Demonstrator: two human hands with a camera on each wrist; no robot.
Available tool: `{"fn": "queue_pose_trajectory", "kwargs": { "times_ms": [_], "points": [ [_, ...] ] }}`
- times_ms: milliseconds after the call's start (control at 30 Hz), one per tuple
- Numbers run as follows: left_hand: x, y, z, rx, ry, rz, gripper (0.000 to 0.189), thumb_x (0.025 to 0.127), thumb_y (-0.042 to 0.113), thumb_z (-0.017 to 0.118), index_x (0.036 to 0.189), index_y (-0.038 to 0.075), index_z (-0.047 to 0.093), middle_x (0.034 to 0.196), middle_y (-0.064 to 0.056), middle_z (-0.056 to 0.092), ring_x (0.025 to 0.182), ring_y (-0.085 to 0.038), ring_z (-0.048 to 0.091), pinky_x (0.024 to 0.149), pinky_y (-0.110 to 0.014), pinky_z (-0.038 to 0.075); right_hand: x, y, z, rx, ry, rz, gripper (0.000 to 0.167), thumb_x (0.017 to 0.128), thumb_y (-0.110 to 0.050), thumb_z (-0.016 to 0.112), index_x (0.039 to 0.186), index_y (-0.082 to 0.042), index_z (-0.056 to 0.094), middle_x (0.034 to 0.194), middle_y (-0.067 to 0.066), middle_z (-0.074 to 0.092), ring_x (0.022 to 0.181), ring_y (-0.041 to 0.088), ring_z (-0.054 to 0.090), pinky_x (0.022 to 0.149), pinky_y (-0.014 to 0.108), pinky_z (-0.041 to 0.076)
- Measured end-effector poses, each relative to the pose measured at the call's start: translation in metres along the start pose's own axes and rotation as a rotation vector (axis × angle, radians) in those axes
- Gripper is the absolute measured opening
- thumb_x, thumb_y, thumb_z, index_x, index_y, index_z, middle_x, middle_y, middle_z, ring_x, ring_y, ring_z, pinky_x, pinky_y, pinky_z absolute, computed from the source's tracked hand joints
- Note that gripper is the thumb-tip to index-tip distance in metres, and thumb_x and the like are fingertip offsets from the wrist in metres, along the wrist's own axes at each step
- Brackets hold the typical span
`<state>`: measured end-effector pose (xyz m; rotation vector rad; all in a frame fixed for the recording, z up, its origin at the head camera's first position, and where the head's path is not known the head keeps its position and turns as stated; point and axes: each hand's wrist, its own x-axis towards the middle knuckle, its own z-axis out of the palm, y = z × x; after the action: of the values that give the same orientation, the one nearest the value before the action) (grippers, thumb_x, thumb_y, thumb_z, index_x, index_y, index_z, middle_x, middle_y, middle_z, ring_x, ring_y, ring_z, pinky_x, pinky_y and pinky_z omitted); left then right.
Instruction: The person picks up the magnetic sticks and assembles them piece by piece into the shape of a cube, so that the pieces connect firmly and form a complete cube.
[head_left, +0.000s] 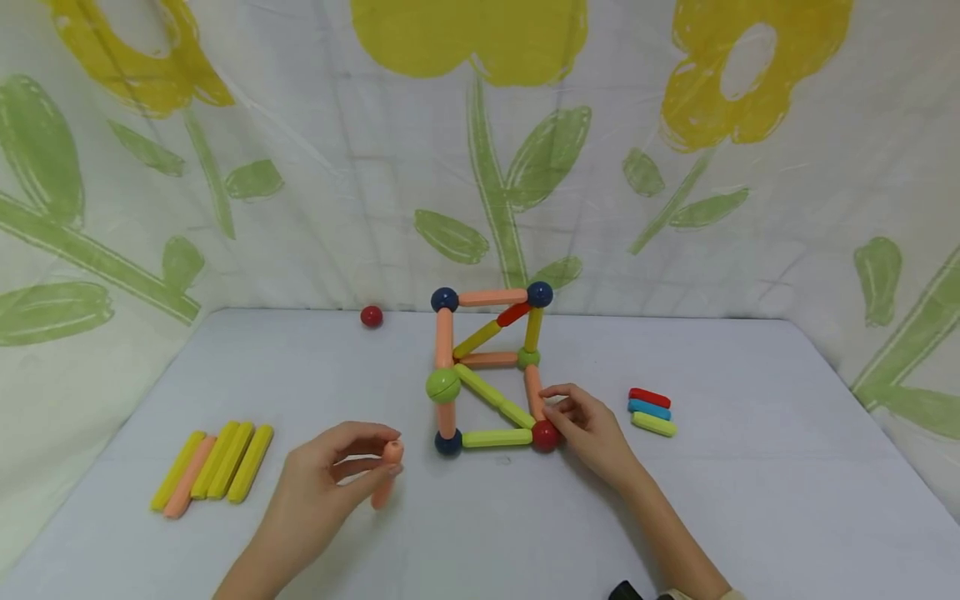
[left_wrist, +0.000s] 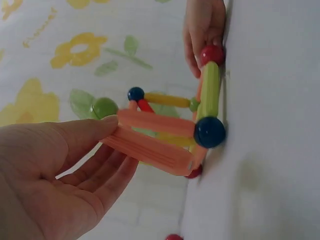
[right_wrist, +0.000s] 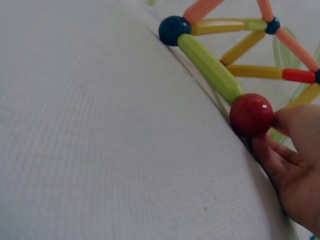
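Observation:
A frame of rods and balls (head_left: 487,367) stands mid-table, with blue balls on top and a green ball (head_left: 443,385) on its left side. My right hand (head_left: 558,414) pinches the red corner ball (head_left: 545,435) at the frame's front right, its fingers also against the orange rod above. That red ball (right_wrist: 251,115) joins a green rod (right_wrist: 210,67) running to a blue ball (right_wrist: 174,30). My left hand (head_left: 378,454) holds a loose orange rod (head_left: 386,475) upright, left of the frame; the same orange rod (left_wrist: 150,150) lies between thumb and fingers.
Several yellow and orange rods (head_left: 213,467) lie in a row at the front left. Red, blue and yellow-green rods (head_left: 651,411) lie right of the frame. A loose red ball (head_left: 371,316) sits at the back. Flowered cloth (head_left: 487,167) walls the table.

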<state>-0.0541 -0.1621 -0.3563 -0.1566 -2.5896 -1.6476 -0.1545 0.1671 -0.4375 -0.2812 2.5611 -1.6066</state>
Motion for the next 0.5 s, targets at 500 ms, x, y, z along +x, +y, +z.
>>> {"fn": "queue_pose_trajectory", "kwargs": {
  "times_ms": [500],
  "points": [
    [0.029, 0.040, 0.058, -0.175, -0.166, 0.181, 0.024, 0.090, 0.001, 0.083, 0.112, 0.006, 0.074, 0.104, -0.005, 0.074, 0.101, -0.018, 0.075, 0.091, -0.029, 0.062, -0.002, -0.004, 0.014, 0.109, -0.148, -0.108, 0.033, 0.106, -0.015, 0.064, 0.138, -0.003, 0.066, 0.109, 0.016, 0.073, 0.085, 0.015, 0.070, 0.077, 0.023, 0.061]
  ]
}}
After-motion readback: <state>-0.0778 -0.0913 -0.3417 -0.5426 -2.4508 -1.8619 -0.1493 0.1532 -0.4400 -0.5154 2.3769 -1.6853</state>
